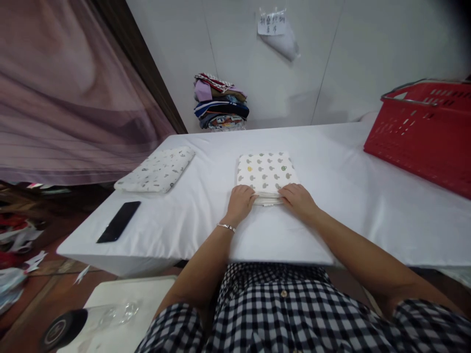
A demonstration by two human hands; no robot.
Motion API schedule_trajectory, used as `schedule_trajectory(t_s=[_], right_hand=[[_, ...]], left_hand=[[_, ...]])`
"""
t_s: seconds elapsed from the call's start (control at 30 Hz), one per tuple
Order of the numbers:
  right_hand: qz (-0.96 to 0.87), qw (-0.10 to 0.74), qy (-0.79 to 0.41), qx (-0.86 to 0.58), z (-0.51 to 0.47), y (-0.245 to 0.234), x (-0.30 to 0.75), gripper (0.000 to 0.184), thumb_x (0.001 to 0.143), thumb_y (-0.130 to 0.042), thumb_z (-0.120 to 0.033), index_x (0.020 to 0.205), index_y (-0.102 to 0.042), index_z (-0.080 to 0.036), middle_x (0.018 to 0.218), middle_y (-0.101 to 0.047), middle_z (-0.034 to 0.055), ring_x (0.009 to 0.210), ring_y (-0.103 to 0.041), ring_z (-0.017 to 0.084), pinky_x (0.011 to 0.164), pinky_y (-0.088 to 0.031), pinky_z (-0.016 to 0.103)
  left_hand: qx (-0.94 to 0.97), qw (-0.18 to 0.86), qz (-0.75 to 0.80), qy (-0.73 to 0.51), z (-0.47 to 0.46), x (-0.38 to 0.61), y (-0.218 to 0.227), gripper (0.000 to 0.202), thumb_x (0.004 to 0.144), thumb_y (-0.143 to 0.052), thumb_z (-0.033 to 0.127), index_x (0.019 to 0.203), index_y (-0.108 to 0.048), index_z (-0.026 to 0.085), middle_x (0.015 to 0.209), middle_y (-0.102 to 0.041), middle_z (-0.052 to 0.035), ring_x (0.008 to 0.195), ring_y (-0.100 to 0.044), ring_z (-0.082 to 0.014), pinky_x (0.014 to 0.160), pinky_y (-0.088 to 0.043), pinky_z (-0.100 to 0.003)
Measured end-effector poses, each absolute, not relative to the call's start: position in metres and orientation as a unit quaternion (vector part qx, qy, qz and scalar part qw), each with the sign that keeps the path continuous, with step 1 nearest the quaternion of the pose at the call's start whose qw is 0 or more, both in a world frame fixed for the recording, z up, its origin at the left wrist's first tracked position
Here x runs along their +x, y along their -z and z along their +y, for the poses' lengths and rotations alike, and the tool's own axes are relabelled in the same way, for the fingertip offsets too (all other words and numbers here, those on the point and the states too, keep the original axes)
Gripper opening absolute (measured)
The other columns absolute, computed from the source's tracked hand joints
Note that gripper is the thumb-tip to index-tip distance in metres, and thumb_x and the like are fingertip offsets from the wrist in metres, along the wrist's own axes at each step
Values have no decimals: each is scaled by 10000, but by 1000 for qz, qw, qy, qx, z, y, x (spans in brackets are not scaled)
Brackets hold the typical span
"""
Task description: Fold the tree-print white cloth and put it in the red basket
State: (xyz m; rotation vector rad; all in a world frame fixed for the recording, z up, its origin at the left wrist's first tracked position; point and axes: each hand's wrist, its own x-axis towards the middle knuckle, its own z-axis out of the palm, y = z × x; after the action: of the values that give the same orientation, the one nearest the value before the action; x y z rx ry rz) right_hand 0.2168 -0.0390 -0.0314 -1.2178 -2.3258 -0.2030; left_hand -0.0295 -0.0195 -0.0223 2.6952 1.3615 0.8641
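A folded white cloth with small printed figures [267,171] lies in the middle of the white-covered table [331,162]. My left hand [241,202] grips its near left corner, fingers curled on the folded edge. At the near right corner my right hand [297,197] does the same, with its fingers bent over the layers. A thin bracelet sits on my left wrist.
A second folded printed cloth [156,170] lies at the table's left, with a black phone [118,221] near the left front edge. A red plastic basket [423,130] stands at the right. A stack of folded clothes [220,102] sits against the far wall.
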Motion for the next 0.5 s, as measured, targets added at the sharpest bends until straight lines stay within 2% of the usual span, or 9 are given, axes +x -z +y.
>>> schedule_trajectory(t_s=[0.2, 0.37, 0.5], right_hand=[[-872, 221, 54, -434, -39, 33, 223, 255, 944, -405, -257, 975, -643, -173, 977, -647, 111, 868, -533, 228, 738, -375, 345], [-876, 211, 42, -433, -39, 31, 221, 259, 942, -410, -269, 984, -647, -173, 985, -645, 110, 883, -534, 233, 754, -378, 354], [-880, 201, 27, -429, -40, 27, 222, 256, 935, -425, -281, 1011, -648, -180, 1006, -639, 110, 904, -531, 237, 778, -379, 362]], left_hand=[[887, -13, 399, -232, -20, -34, 22, 156, 928, -485, 309, 884, -589, 202, 928, -619, -53, 918, -535, -203, 853, -419, -376], [893, 11, 391, -221, -20, -37, 26, 227, 862, -586, 426, 948, -608, 217, 1007, -629, -68, 964, -538, -223, 853, -429, -393], [886, 18, 399, -236, -19, -37, 29, 169, 885, -561, 373, 939, -616, 222, 989, -633, -59, 957, -545, -215, 864, -430, -392]])
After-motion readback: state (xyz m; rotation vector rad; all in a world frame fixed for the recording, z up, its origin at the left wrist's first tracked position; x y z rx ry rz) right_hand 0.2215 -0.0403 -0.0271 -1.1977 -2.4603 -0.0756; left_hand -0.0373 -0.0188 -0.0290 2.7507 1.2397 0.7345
